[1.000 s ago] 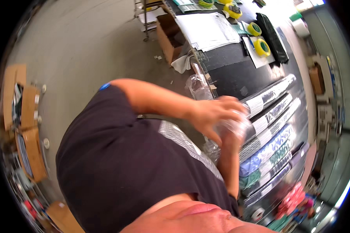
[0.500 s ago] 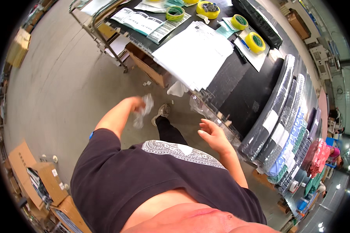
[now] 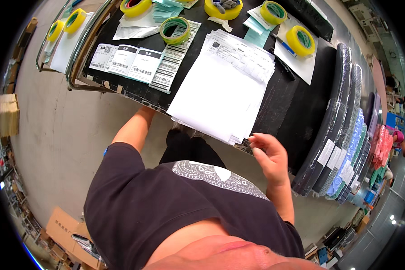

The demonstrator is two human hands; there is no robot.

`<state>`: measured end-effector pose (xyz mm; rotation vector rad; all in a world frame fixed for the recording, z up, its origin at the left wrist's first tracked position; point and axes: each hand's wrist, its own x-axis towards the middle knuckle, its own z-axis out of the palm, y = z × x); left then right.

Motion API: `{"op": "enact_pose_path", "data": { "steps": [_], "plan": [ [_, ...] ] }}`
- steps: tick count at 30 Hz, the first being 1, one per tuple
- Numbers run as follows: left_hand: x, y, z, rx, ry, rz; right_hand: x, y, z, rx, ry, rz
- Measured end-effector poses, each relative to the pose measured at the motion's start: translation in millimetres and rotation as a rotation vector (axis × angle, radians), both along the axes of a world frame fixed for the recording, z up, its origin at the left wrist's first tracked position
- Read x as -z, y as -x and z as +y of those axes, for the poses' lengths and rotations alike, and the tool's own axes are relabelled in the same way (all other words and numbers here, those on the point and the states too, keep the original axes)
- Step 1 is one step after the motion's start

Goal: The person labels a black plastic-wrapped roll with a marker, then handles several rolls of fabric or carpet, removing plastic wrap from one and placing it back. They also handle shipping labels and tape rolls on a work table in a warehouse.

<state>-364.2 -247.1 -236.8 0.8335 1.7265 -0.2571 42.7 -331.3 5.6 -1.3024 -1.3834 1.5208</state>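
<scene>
One of the hands shows from where I watch, far away: the right hand (image 3: 271,159). Its fingers are half curled, with a gap by the thumb, and I see nothing in it. The left hand is hidden below the edge of the counter (image 3: 281,117), so I can't tell how open it is or if it has something. The paper stack (image 3: 216,94) lies on the counter, with its near corner just beside the right fingertips. I can't tell if they touch. The near side seems to poke past the edge, so a bump could send sheets down to the floor (image 3: 54,139). The sheets look uneven, so they might get mixed up. The wrapped rolls (image 3: 321,130) could roll if the right arm knocks them.
</scene>
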Motion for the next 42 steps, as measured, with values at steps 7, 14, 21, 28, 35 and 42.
{"op": "enact_pose_path", "data": {
  "steps": [7, 14, 21, 28, 35, 42],
  "plan": [
    [-41.0, -3.4, -52.4, 0.575, -0.010, -0.371, -124.4, 90.9, 33.4, -0.243, -0.515, 0.910],
    [-153.1, -10.0, -4.5, 0.700, -0.051, -0.767, -151.7, 132.5, 34.3, -0.320, -0.372, 0.927],
    [-229.2, -6.2, 70.8, 0.998, -0.036, -0.855, -165.1, 144.9, 37.0, -0.266, -0.416, 0.829],
    [-191.3, -86.0, 63.0, 0.903, -1.041, -0.523, -161.9, 156.8, 44.6, -0.311, -0.471, 0.884],
    [-152.5, -127.0, 64.7, 1.084, -1.012, -0.191, -159.1, 116.2, 39.2, -0.286, -0.610, 0.621],
    [-145.4, -141.9, 71.2, 1.111, -0.985, -0.048, -94.4, -37.7, -12.2, 0.654, -0.448, -0.277]
  ]
}}
